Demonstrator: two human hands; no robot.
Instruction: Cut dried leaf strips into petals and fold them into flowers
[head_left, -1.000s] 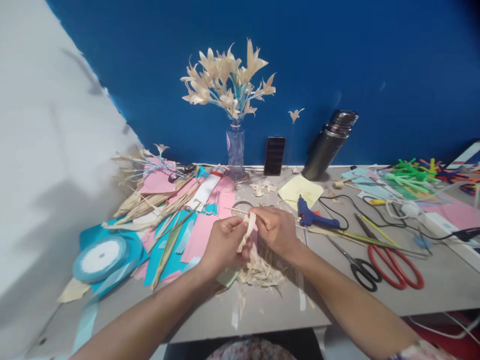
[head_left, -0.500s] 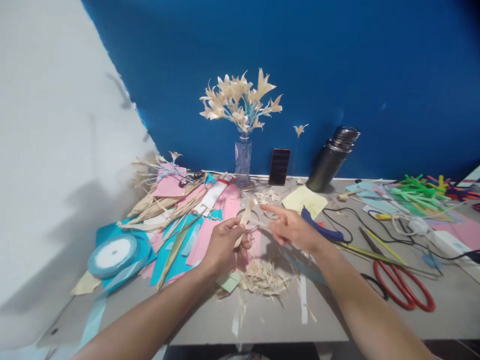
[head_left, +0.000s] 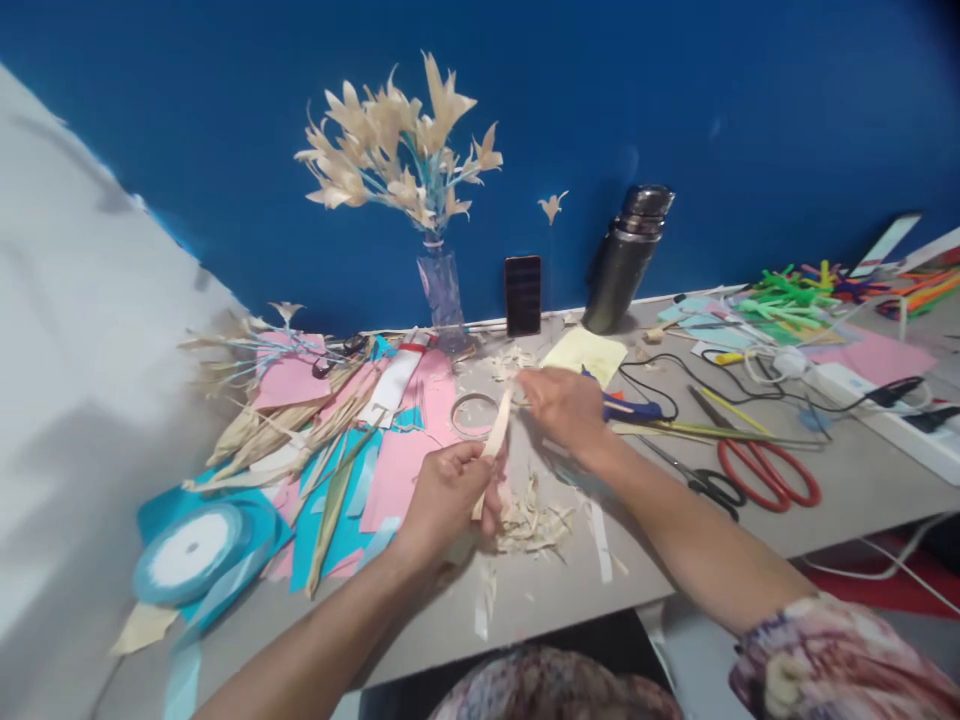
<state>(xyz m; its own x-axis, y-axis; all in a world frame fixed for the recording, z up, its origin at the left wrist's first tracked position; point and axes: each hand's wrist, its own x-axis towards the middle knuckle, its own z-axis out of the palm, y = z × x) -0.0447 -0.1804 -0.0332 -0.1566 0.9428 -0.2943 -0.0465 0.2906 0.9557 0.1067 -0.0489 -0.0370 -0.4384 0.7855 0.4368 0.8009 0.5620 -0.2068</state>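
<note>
My left hand (head_left: 448, 492) pinches a pale strip of dried husk (head_left: 498, 432), which stands up slantwise from the fingers. My right hand (head_left: 564, 408) is closed, its blurred fingertips beside the strip's upper end; whether they grip the strip or something small is unclear. Below the hands lies a heap of husk scraps (head_left: 534, 528). Just behind the strip is a roll of tape (head_left: 454, 416). A blue glue gun (head_left: 637, 410) lies right of my right hand, partly hidden by it.
Husk flowers (head_left: 390, 135) stand in a clear bottle (head_left: 442, 295) at the back, near a phone (head_left: 523, 297) and a dark flask (head_left: 626, 260). Red-handled scissors (head_left: 772, 475) and cables lie right. Left are a ribbon spool (head_left: 191, 550), coloured paper and dried husks.
My right hand's extended index finger has curled in, and the hand has closed near the strip's tip. The strip now stands more upright. The view has shifted right and tilted.
</note>
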